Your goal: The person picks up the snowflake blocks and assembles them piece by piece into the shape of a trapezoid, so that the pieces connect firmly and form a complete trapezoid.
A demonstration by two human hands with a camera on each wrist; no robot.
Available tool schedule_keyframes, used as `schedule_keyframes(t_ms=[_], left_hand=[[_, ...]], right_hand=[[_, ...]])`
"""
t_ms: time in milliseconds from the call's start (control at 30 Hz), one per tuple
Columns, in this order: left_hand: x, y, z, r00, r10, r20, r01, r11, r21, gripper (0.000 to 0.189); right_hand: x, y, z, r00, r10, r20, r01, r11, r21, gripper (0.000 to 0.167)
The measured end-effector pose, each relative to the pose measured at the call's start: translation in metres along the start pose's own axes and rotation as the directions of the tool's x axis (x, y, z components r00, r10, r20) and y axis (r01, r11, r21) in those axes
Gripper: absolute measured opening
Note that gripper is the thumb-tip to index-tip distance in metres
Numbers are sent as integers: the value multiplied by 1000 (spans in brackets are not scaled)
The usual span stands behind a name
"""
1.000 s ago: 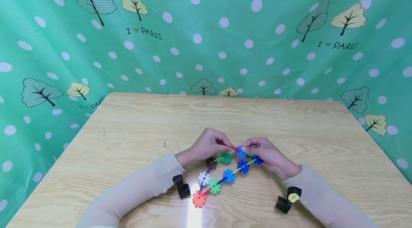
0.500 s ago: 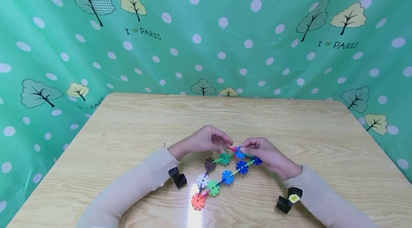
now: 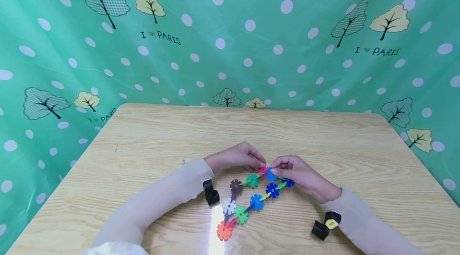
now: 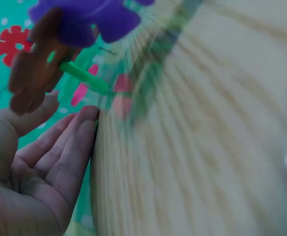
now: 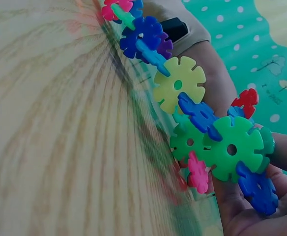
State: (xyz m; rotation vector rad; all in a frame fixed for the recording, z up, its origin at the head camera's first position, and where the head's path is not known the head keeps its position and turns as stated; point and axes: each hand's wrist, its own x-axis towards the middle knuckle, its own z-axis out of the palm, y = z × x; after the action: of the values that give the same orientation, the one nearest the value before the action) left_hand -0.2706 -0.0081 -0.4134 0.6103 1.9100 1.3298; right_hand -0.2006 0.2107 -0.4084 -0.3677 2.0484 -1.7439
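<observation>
A loop of slotted plastic snowflake discs in several colours lies on the table between both hands, with an orange disc (image 3: 224,230) at its near end. My left hand (image 3: 241,157) has its thumb and fingertips at a pink disc (image 3: 263,170) at the loop's far corner and appears to pinch it. Beside it, my right hand (image 3: 299,173) pinches a blue disc (image 3: 270,174) between thumb and finger. In the left wrist view, a brown disc (image 4: 33,69) covers the left thumb tip. The right wrist view has a green disc (image 5: 234,147) in front of the right fingers.
The wooden table (image 3: 161,131) spreads around the loop. A green patterned curtain (image 3: 230,63) hangs behind its far edge. Black camera mounts, left (image 3: 211,193) and right (image 3: 325,225), hang from the sleeves. A small dark speck (image 3: 183,162) is left of the loop.
My left hand drew back with fingers spread half a second ago and has since returned rightward to the pink disc. The loop's near end has slid slightly nearer. The right hand keeps its pinch.
</observation>
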Motion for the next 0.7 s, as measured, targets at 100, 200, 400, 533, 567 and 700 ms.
schedule_keyframes(t_ms=[100,200,400,533,567,700], left_hand=[[2,3,5,1000,-22,5,22,1000,0,21],[3,2,6,999,-39,2,39,999,-10,20],[-5,-6,1,996,-58,-63,53,995,-86,23],[-12,-9,-4,993,-54,-105,40,990,-137,25],[-14,-9,-4,992,-56,-109,40,989,-146,25],[-20,-10,-6,991,-62,-122,41,984,-173,25]], right_hand=[[1,1,0,1000,-18,24,18,1000,6,4],[1,1,-1,999,-19,41,19,1000,8,4],[1,1,-1,999,4,40,-3,1000,-31,11],[3,0,-1,999,8,37,-4,996,-85,21],[4,-1,-1,999,11,32,-8,995,-102,24],[7,-5,3,999,31,22,-27,984,-174,29]])
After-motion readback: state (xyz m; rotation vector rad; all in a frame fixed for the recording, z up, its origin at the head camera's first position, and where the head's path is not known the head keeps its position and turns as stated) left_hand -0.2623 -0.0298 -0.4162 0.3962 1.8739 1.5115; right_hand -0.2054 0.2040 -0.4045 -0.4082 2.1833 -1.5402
